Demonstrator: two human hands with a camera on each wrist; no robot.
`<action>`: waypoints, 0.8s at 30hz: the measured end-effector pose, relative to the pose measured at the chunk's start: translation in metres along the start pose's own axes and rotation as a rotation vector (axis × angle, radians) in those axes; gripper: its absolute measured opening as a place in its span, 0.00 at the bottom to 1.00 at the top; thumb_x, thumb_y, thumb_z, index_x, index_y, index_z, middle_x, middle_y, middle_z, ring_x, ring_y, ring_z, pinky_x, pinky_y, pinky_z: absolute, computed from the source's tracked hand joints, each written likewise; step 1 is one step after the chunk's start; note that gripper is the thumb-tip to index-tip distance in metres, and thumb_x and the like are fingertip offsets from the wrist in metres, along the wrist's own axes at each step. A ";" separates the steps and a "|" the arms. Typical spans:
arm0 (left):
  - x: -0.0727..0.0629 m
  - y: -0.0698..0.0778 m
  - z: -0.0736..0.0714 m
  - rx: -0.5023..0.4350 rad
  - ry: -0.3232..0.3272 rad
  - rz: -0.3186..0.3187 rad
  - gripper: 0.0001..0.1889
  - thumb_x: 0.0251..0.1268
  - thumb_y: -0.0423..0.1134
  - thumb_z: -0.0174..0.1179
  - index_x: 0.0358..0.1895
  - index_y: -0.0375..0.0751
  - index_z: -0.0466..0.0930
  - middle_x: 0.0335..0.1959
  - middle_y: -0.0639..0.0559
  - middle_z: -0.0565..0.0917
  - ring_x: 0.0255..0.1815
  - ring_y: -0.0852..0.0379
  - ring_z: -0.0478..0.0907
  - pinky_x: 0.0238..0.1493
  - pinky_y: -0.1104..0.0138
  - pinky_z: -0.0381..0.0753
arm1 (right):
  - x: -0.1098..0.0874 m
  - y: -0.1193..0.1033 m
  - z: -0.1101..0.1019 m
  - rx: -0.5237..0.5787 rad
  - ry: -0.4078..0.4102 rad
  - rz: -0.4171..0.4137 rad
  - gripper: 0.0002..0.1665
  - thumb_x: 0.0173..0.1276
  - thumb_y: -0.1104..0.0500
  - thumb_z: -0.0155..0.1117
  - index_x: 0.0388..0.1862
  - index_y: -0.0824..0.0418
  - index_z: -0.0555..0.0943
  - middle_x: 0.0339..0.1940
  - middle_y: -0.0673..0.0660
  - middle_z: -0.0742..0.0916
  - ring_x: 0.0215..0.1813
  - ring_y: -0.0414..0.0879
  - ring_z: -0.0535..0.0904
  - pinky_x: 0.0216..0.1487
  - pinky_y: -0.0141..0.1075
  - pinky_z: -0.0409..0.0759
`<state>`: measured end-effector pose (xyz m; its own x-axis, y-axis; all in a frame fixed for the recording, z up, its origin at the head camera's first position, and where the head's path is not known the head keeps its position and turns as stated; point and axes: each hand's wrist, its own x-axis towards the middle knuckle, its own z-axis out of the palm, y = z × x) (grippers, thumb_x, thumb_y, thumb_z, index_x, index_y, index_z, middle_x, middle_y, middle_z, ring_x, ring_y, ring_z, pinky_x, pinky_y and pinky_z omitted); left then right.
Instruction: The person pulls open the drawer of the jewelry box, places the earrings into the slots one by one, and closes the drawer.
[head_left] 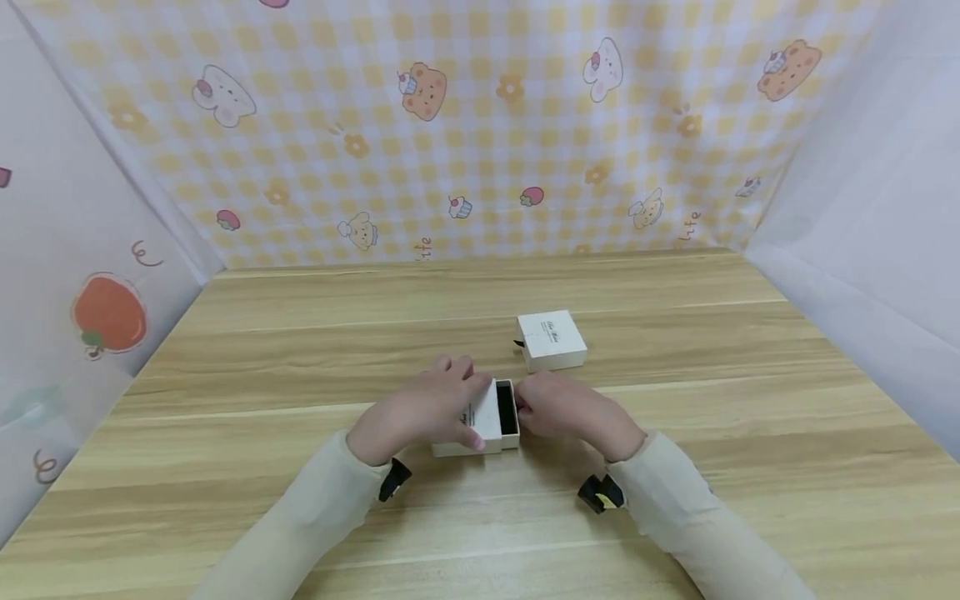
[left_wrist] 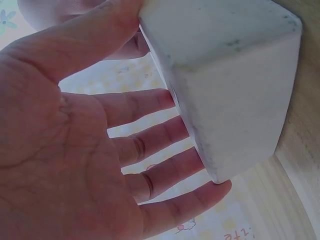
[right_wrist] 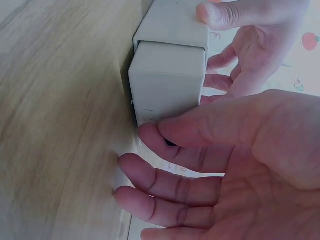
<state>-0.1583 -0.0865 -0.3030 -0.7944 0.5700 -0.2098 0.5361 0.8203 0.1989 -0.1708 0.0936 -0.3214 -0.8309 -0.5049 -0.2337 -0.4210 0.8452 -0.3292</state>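
Note:
A white drawer-style gift box (head_left: pixel 486 421) lies on the table, its inner drawer (head_left: pixel 511 442) slid partly out on the right and showing a dark inside. My left hand (head_left: pixel 426 411) grips the outer sleeve from the left, thumb on the near side and fingers over the top and far side. At the drawer's end, my right hand (head_left: pixel 566 410) pinches a small black pull tab (right_wrist: pixel 170 143) between thumb and index finger. The tab is mostly hidden by those fingertips, while the other fingers curl loosely in the right wrist view.
A second white box (head_left: pixel 553 340) with dark print on its lid sits just behind my right hand, a black tab sticking out at its left. The wood-grain table (head_left: pixel 337 333) ends at a yellow checked cloth (head_left: pixel 480 150) behind, with pale cloth at both sides.

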 end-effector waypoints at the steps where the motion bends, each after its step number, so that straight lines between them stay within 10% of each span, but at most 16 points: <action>1: 0.000 0.000 0.000 -0.001 0.001 -0.001 0.40 0.46 0.53 0.69 0.65 0.44 0.66 0.47 0.51 0.69 0.45 0.54 0.62 0.43 0.64 0.67 | 0.001 0.000 0.000 -0.005 0.004 0.003 0.14 0.63 0.65 0.55 0.18 0.55 0.73 0.17 0.49 0.74 0.23 0.42 0.68 0.26 0.33 0.66; 24: -0.001 -0.001 0.001 -0.015 0.010 -0.006 0.41 0.45 0.53 0.70 0.66 0.44 0.66 0.49 0.50 0.70 0.44 0.54 0.62 0.43 0.65 0.67 | 0.001 -0.004 0.006 -0.065 0.053 -0.033 0.10 0.64 0.63 0.57 0.22 0.57 0.76 0.18 0.50 0.76 0.22 0.43 0.70 0.26 0.34 0.69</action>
<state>-0.1582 -0.0877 -0.3037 -0.8004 0.5646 -0.2015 0.5270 0.8229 0.2123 -0.1675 0.0888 -0.3254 -0.8333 -0.5246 -0.1745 -0.4703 0.8385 -0.2752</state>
